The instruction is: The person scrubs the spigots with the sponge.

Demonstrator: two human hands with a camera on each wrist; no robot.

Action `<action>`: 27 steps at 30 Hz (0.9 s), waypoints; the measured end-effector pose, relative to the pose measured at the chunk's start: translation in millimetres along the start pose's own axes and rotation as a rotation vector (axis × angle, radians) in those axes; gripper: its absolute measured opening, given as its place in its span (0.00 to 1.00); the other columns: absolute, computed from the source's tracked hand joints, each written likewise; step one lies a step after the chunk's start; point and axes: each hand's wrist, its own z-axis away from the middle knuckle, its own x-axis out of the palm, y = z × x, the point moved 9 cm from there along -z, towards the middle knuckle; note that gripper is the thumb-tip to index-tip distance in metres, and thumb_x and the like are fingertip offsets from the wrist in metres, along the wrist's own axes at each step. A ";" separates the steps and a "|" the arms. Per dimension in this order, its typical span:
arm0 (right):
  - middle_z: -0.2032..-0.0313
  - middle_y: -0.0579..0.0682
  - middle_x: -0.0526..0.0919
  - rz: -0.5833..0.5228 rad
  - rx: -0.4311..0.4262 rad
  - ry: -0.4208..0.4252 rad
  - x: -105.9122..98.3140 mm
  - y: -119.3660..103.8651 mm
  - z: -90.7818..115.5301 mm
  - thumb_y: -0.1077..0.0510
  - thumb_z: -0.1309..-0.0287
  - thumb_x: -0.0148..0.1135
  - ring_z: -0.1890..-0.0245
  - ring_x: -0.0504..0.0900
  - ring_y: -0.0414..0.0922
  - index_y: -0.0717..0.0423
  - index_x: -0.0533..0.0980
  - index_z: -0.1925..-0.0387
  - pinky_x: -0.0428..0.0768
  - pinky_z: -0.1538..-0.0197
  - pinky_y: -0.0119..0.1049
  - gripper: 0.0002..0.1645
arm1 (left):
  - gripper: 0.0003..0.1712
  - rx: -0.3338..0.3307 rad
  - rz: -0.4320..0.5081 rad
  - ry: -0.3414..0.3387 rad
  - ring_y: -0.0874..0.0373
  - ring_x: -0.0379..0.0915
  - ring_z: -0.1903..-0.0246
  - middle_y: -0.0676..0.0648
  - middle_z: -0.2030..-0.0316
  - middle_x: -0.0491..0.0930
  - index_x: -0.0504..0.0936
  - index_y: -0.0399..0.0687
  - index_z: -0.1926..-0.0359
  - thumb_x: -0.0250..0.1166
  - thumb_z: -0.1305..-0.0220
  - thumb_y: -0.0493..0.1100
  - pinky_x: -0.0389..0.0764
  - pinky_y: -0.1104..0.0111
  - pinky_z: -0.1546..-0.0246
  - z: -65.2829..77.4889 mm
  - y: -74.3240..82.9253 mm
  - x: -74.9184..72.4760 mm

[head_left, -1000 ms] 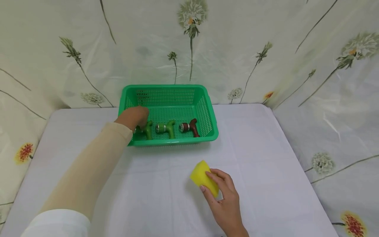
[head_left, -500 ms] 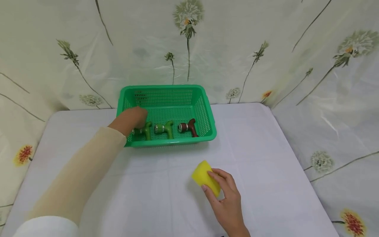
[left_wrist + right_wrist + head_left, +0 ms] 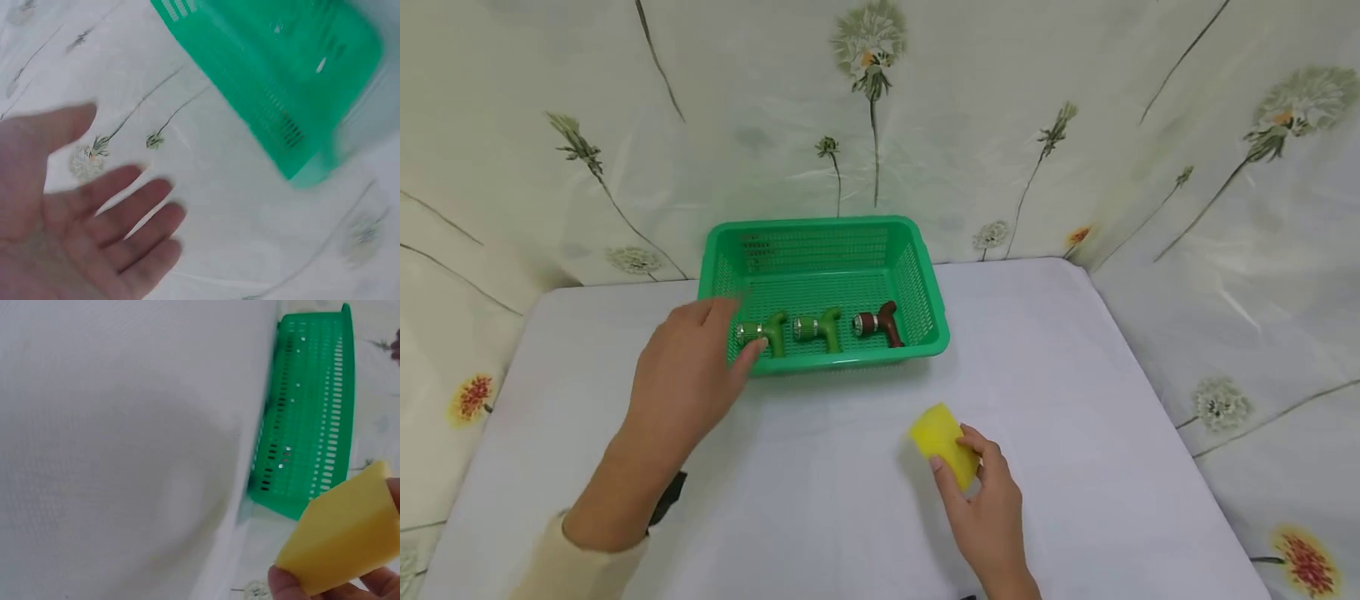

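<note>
My right hand (image 3: 988, 508) holds a yellow sponge (image 3: 946, 442) over the white tabletop, thumb on one side and fingers on the other. In the right wrist view the sponge (image 3: 344, 531) shows as a thick slanted block. My left hand (image 3: 688, 375) is at the left front corner of a green plastic basket (image 3: 850, 358), empty, its fingers spread in the left wrist view. In the basket lie three tap-like fittings with ribbed, silver-banded ends: a green one (image 3: 772, 332) closest to my left hand, another green fitting (image 3: 829, 327) in the middle and a dark red fitting (image 3: 887, 321) on the right.
The basket stands at the back of a table (image 3: 1037, 358) with a white cloth, close to a flower-patterned backdrop (image 3: 970, 125). More patterned sheeting (image 3: 1262, 333) hangs along the right side. A dark band (image 3: 667, 500) sits at my left wrist.
My left hand has come up out of the basket and back toward the left front, uncovering the leftmost green fitting. My right hand has shifted slightly right with the sponge.
</note>
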 end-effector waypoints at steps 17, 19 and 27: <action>0.54 0.60 0.68 0.418 0.132 -0.153 29.7 19.3 -6.3 0.45 0.41 0.76 0.51 0.68 0.59 0.57 0.71 0.63 0.72 0.58 0.47 0.25 | 0.30 -0.284 0.155 0.043 0.38 0.72 0.36 0.37 0.36 0.77 0.79 0.33 0.38 0.72 0.32 0.49 0.77 0.43 0.40 148.1 -20.4 75.7; 0.55 0.61 0.69 0.474 0.130 -0.186 34.0 17.9 -6.5 0.43 0.42 0.75 0.53 0.69 0.59 0.57 0.72 0.63 0.73 0.60 0.47 0.26 | 0.26 -0.273 0.175 0.069 0.40 0.74 0.38 0.38 0.39 0.79 0.80 0.35 0.39 0.71 0.30 0.47 0.80 0.44 0.44 151.8 -20.6 75.8; 0.56 0.60 0.69 0.551 0.106 -0.236 41.5 12.6 -6.4 0.40 0.43 0.76 0.59 0.70 0.56 0.56 0.72 0.64 0.74 0.66 0.44 0.28 | 0.18 -0.246 0.193 0.092 0.42 0.77 0.43 0.40 0.44 0.82 0.82 0.38 0.44 0.68 0.27 0.44 0.83 0.46 0.50 156.5 -21.6 72.4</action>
